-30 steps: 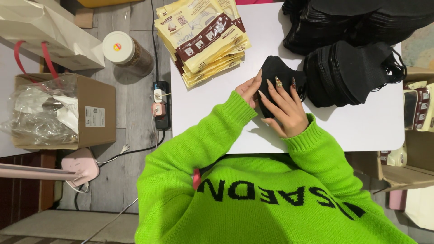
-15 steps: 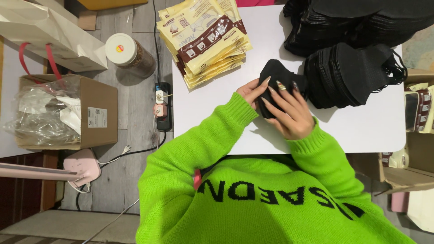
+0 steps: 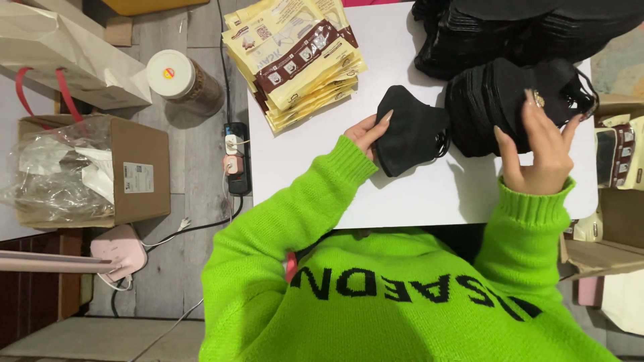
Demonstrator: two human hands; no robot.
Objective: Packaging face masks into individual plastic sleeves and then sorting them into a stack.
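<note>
Black mask (image 3: 407, 129) beside left hand (image 3: 365, 133)

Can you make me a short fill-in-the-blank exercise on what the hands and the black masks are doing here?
1. The left hand holds a folded ____ face mask.
2. The right hand reaches into the mask pile on the ____ table.
3. The packet stack lies on the person's ____ side.

Missing words: black; white; left

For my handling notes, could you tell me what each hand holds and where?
The left hand grips the black mask at its left edge. The right hand touches the black mask stack, fingers spread.
</note>
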